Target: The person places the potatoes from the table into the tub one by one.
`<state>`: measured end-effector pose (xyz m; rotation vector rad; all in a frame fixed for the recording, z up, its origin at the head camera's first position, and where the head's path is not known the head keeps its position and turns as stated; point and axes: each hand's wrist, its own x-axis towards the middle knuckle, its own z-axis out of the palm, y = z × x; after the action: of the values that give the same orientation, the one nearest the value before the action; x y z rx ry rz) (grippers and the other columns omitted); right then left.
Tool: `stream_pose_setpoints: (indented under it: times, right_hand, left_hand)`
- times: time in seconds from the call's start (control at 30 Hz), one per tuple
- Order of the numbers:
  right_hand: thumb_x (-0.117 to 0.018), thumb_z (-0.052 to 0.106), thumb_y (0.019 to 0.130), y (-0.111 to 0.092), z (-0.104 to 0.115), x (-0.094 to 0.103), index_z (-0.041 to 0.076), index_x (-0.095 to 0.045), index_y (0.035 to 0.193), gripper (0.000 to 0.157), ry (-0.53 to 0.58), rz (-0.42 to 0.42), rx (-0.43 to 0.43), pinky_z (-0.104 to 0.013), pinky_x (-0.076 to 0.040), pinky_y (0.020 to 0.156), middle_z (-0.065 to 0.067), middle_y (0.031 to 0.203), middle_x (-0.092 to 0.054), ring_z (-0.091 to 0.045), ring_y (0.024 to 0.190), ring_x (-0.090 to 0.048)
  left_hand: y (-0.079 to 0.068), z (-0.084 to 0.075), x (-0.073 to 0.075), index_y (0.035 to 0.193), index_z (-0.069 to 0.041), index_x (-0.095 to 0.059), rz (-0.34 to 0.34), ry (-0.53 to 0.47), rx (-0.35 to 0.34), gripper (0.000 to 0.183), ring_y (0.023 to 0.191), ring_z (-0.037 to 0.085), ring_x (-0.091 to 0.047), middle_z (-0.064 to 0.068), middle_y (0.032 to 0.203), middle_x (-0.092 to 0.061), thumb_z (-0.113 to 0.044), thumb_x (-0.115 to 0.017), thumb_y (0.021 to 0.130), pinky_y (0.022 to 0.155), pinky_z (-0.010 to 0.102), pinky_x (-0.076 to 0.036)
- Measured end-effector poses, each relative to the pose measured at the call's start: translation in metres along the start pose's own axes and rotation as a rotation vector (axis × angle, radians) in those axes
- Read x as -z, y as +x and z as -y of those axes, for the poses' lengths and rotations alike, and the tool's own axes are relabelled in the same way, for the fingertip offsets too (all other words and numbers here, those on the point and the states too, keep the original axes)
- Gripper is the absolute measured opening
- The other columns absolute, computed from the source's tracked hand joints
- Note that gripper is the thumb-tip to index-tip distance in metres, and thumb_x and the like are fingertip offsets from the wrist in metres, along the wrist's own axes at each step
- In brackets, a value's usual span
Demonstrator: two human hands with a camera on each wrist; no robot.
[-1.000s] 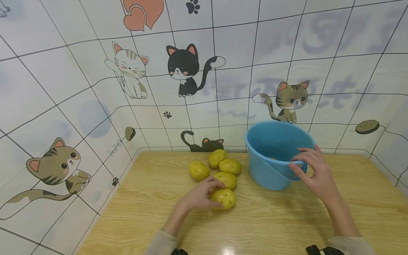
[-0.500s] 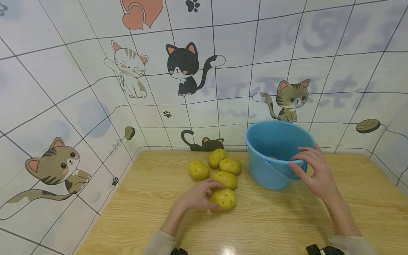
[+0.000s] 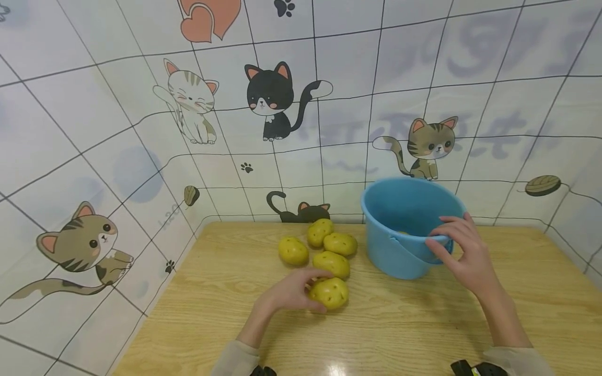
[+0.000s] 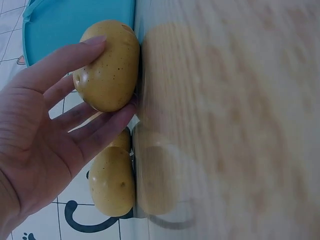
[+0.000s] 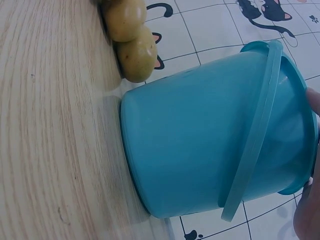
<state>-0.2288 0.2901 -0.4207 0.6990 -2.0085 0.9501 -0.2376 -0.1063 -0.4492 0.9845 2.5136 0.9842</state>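
My left hand holds the nearest yellow potato on the table, its thumb on one side and fingers round the other. In the left wrist view that potato lies between thumb and fingers, at the tabletop. At the right, my right hand grips the rim of a blue bucket, thumb outside and fingers over the edge. The bucket stands upright, and a bit of something yellow shows inside it; the rest of its contents is hidden by the wall. Its handle hangs down along the outer side.
Several more potatoes sit close together behind the held one, among them one at the left and one near the bucket. The wooden table ends at a wall covered with a cat-print sheet.
The left thumb and fingers have shifted slightly around the near potato. The potatoes, the bucket and the right hand on its rim stay in place.
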Motion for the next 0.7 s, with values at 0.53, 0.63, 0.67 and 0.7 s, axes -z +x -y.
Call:
stream_pose_setpoints:
  times: [0.53,0.63,0.67,0.7]
  right_hand:
    - [-0.075,0.020,0.092,0.0009,-0.0006,0.0000,0.010,-0.072,0.095,0.010,-0.007,0.007,-0.001,-0.060,-0.011,0.120,-0.008,0.094,-0.066,-0.007,0.129,-0.047]
    - [-0.075,0.020,0.092,0.0008,0.0002,0.0003,0.010,-0.072,0.094,0.010,-0.001,0.004,0.000,-0.060,-0.011,0.120,-0.008,0.094,-0.066,-0.007,0.129,-0.048]
    - [-0.075,0.019,0.092,0.0007,0.0005,0.0003,0.010,-0.072,0.094,0.010,0.000,0.002,0.001,-0.060,-0.011,0.120,-0.008,0.094,-0.066,-0.007,0.129,-0.048]
    - [-0.075,0.019,0.092,0.0005,0.0005,0.0003,0.010,-0.072,0.094,0.010,0.002,0.000,0.002,-0.060,-0.011,0.120,-0.008,0.094,-0.066,-0.008,0.129,-0.048]
  left_hand:
    - [0.0001,-0.0042,0.0036,0.140,-0.020,-0.060,-0.091,-0.084,-0.044,0.069,0.111,0.010,-0.057,-0.010,0.131,-0.061,-0.023,-0.087,0.077,0.095,0.029,-0.050]
    - [0.0014,-0.0057,0.0046,0.142,-0.020,-0.058,-0.116,-0.111,-0.056,0.070,0.112,0.011,-0.058,-0.009,0.131,-0.061,-0.025,-0.086,0.077,0.094,0.029,-0.051]
    - [0.0021,-0.0062,0.0050,0.142,-0.020,-0.058,-0.125,-0.115,-0.060,0.070,0.111,0.012,-0.058,-0.008,0.131,-0.062,-0.025,-0.086,0.077,0.094,0.029,-0.051]
    - [0.0029,-0.0068,0.0051,0.141,-0.020,-0.058,-0.136,-0.118,-0.068,0.070,0.111,0.012,-0.058,-0.008,0.130,-0.062,-0.025,-0.086,0.078,0.094,0.029,-0.051]
